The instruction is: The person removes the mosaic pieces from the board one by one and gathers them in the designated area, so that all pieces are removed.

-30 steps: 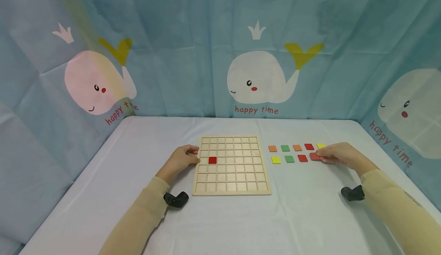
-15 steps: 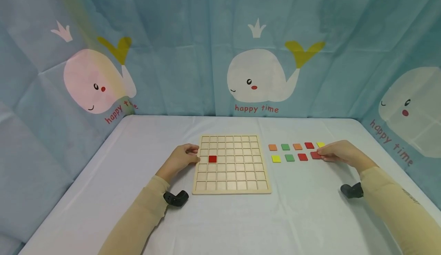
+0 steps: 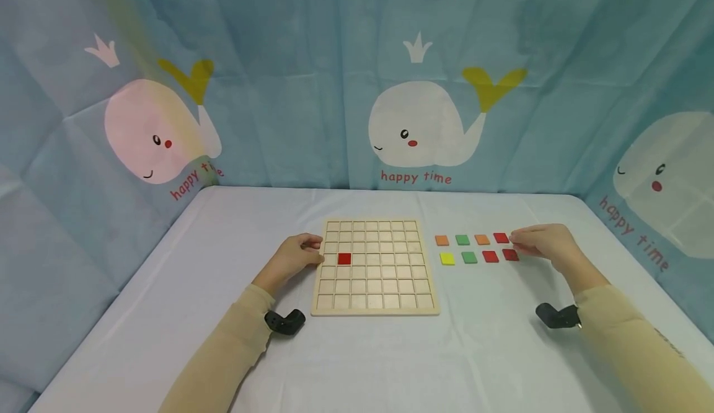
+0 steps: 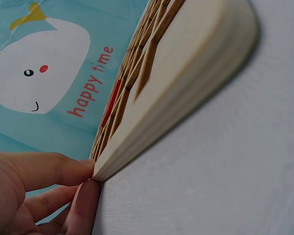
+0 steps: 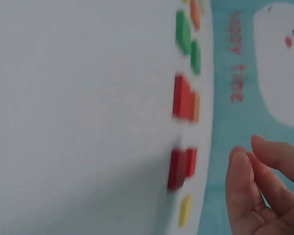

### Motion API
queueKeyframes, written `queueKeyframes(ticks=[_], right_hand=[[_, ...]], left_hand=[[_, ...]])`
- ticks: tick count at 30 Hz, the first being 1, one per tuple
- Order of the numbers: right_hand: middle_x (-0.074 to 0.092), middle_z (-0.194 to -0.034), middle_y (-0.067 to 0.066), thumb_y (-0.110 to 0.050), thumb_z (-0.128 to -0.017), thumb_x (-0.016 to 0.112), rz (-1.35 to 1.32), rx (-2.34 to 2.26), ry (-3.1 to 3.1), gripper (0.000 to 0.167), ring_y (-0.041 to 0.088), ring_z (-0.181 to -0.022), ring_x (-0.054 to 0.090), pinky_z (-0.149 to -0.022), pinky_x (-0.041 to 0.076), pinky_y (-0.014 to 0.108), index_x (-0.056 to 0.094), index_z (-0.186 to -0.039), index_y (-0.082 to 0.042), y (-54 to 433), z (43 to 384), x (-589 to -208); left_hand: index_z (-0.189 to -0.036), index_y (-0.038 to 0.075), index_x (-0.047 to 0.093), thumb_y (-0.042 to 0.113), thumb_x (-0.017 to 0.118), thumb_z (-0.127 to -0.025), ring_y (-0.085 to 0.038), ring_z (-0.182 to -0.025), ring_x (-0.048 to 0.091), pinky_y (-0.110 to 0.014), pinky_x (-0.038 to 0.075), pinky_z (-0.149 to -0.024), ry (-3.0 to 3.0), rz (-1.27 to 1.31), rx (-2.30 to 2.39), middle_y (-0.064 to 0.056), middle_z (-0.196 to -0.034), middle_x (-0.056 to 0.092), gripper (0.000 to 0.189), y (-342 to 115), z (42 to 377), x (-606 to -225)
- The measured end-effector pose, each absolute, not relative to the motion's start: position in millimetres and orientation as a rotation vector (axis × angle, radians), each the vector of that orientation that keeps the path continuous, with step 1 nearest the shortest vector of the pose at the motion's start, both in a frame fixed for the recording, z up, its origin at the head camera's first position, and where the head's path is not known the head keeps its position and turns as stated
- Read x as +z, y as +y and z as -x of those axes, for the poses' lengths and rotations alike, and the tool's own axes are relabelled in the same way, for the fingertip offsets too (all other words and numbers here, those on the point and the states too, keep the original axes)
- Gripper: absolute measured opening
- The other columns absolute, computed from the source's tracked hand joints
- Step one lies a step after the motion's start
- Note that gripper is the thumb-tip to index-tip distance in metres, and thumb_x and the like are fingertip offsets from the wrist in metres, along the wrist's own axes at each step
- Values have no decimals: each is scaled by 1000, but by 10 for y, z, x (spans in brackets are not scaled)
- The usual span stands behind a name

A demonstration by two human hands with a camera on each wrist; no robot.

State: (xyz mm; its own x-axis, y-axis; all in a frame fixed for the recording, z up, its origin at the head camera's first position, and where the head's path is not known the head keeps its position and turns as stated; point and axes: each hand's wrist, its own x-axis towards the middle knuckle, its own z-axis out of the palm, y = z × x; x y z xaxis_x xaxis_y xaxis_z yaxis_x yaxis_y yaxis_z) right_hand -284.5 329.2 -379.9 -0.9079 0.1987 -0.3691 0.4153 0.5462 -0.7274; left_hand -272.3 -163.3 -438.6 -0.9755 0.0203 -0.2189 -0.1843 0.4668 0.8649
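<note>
A square wooden grid board [image 3: 375, 314] lies on the table, a red tile [image 3: 344, 258] in one of its cells. My left hand [image 3: 290, 258] pinches the board's left edge; the left wrist view shows thumb and finger [image 4: 85, 205] at that edge. Right of the board, loose tiles form two rows. Above the rows' right end is my right hand [image 3: 543, 242], thumb and fingertips slightly apart with nothing between them. A red tile [image 3: 510, 255] lies just below its fingertips. The yellow tile [image 5: 184, 210], hidden by the hand in the head view, shows in the right wrist view.
Other loose tiles include a yellow tile [image 3: 447, 258], green tiles such as one green tile [image 3: 462, 240], and orange tiles such as one orange tile [image 3: 442, 240]. A white cloth covers the table [image 3: 362, 363]. Behind it hangs a blue whale-print curtain [image 3: 279, 121].
My right hand has let go of the front-row red tile and moved slightly up, toward the back row's right end. The left hand stays at the board.
</note>
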Motion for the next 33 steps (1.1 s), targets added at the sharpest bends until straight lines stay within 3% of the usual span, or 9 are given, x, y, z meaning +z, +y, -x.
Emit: queueKeyframes(ticks=[2,5,8,11,17,22,33], right_hand=[[71,-84,-11,-35,-96,65,-447,-1329,2553,61,-1,-73,68,-111,41,52,51,-139,7,3142,2760,-3730],[73,-85,-11,-34,-95,66,-385,-1362,2558,59,-2,-73,69,-113,31,64,54,-137,6,2940,2722,-3714],[75,-87,-9,-34,-93,68,-326,-1353,2577,56,-1,-76,69,-107,39,60,59,-133,4,2738,2693,-3731],[77,-95,-2,-34,-93,69,-286,-1335,2596,51,1,-80,70,-99,51,46,63,-129,1,2504,2668,-3758],[76,-109,12,-31,-91,72,-216,-1420,2545,45,8,-84,73,-93,56,38,68,-124,0,2063,2670,-3779],[76,-108,13,-28,-90,74,-117,-1483,2525,41,11,-85,74,-85,59,27,70,-119,1,1798,2697,-3825],[74,-110,19,-10,-89,73,53,-1633,2367,34,18,-85,76,-84,60,35,69,-117,8,1184,2718,-3879]], left_hand=[[-135,2,56,7,69,-87,-24,-109,59,-28,54,-85,2510,140,1522,-15,-127,59,51,-1634,2719,-4387],[-135,2,56,7,69,-86,-24,-108,59,-28,55,-84,2506,145,1530,-15,-127,59,51,-1637,2714,-4386],[-136,2,55,7,69,-86,-23,-108,59,-27,55,-84,2497,137,1540,-15,-127,59,51,-1651,2704,-4386],[-136,1,55,6,69,-87,-24,-108,59,-27,55,-83,2490,127,1542,-16,-128,58,51,-1664,2694,-4388],[-136,2,56,7,70,-86,-24,-109,60,-29,54,-86,2508,120,1531,-16,-129,59,51,-1658,2701,-4379],[-135,2,57,7,70,-86,-24,-109,60,-30,54,-87,2519,113,1523,-15,-128,60,51,-1644,2721,-4389],[-136,2,56,7,70,-87,-26,-111,59,-31,53,-88,2521,109,1519,-16,-129,59,51,-1654,2711,-4378]])
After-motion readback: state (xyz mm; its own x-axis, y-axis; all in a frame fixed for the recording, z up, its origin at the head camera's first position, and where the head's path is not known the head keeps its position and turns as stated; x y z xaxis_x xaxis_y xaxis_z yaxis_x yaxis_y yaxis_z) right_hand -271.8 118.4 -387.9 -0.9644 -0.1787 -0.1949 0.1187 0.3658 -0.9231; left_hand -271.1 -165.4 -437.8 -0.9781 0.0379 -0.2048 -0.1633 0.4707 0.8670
